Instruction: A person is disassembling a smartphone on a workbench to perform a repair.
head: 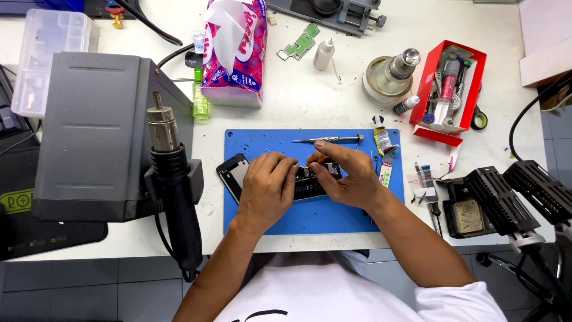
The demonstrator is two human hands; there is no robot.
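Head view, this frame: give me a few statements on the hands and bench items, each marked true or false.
1. Both hands rest on an opened phone lying on a blue mat. True.
2. The left hand holds the screwdriver. False: the grey-handled screwdriver lies loose on the mat beyond the hands.
3. The hot-air gun sits in its holder on the grey station, left of the mat. True.
4. The red tray is empty. False: it holds tools and a syringe.
5. The right hand is off the mat, by the tissue pack. False: it is at the phone; the tissue pack stands far up the bench.
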